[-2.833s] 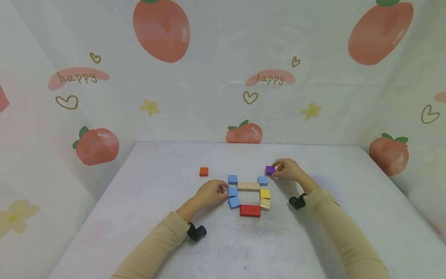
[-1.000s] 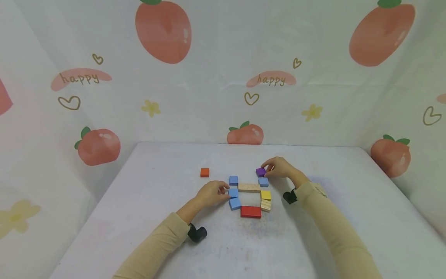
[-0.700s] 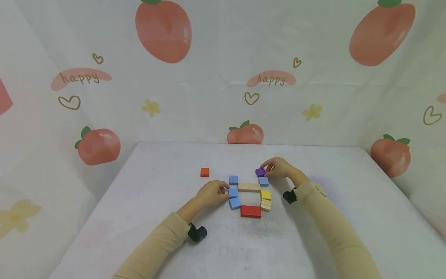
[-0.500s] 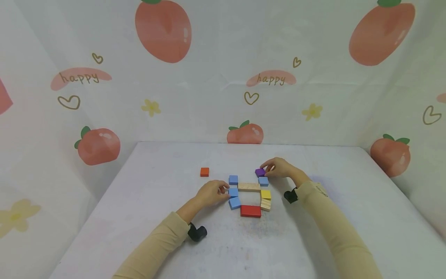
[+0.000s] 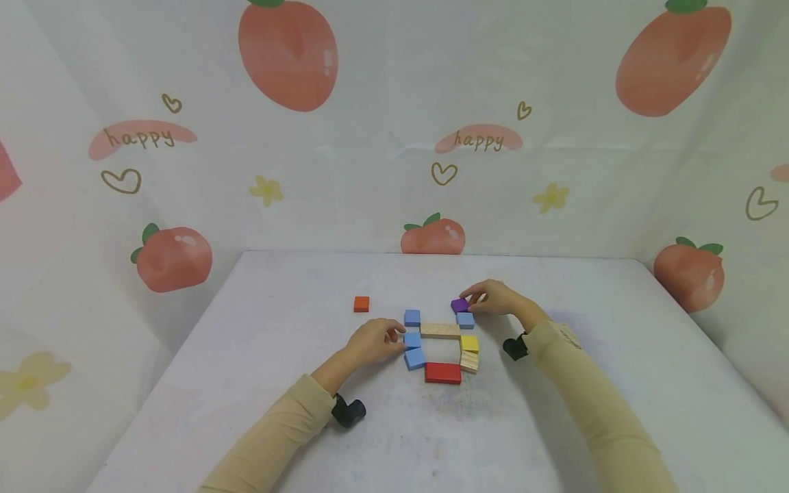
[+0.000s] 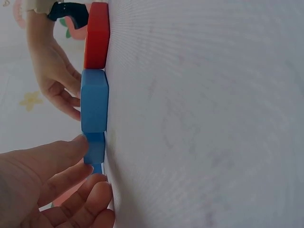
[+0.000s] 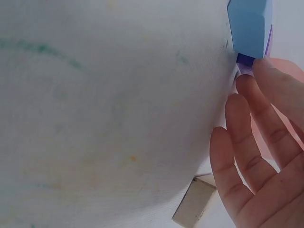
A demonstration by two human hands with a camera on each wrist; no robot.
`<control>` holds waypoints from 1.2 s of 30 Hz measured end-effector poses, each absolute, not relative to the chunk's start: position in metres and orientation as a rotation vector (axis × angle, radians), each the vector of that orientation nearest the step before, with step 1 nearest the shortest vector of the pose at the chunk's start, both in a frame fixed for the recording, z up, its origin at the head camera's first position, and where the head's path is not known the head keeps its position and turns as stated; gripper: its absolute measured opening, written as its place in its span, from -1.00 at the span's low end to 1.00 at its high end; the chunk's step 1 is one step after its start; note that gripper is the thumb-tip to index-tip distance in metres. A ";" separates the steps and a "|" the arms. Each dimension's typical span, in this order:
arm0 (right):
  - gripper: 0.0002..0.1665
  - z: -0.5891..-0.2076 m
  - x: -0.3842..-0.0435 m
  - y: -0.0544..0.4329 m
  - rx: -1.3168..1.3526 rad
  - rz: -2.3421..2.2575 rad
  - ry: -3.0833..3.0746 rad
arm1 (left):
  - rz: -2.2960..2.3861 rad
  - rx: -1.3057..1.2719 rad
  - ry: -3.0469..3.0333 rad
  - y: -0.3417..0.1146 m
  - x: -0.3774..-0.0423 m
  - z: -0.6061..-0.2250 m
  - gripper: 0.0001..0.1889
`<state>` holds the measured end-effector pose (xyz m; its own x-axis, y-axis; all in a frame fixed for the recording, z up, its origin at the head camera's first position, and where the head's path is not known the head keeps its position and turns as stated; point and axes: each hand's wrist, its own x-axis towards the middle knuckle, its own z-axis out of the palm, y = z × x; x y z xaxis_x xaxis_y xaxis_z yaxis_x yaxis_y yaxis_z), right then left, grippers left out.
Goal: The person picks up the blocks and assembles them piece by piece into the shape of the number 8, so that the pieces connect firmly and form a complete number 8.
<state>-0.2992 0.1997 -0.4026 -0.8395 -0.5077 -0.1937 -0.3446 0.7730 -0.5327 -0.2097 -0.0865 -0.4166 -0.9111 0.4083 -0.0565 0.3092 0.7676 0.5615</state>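
Observation:
In the head view, my right hand (image 5: 493,298) pinches a small purple block (image 5: 459,305) between thumb and fingertips, just behind a blue block (image 5: 465,320). In the right wrist view that purple block (image 7: 245,61) is partly hidden behind the blue block (image 7: 249,28). My left hand (image 5: 372,341) holds the middle blue block (image 5: 412,339) of the left side between thumb and index finger, its other fingers loosely bent. The left wrist view shows the thumb and index finger at opposite edges of this blue block (image 6: 96,148), which stays on the table.
The blocks outline a rectangle: a long wooden block (image 5: 440,331) behind, a red block (image 5: 442,373) in front, yellow (image 5: 469,343) and wooden (image 5: 469,361) ones at right. Blue blocks (image 5: 415,358) line the left. An orange block (image 5: 361,304) lies apart; a beige block (image 7: 194,202) lies beyond my right hand.
Since the earliest frame, my right hand has moved left with the purple block, which now sits turned behind the right blue block. In the last second it has barely moved. My left hand stays put.

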 end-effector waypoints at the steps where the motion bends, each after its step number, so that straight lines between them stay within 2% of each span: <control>1: -0.60 -0.403 -0.299 0.200 -0.655 -0.705 2.638 | 0.840 0.572 2.787 -0.087 -0.210 -0.417 -0.71; 25: -0.62 -0.407 -0.297 0.203 -0.620 -0.780 2.645 | 0.898 0.573 2.764 -0.090 -0.213 -0.415 -0.71; 36: -0.61 -0.409 -0.297 0.203 -0.641 -0.774 2.657 | 0.950 0.517 2.878 -0.117 -0.230 -0.398 -0.73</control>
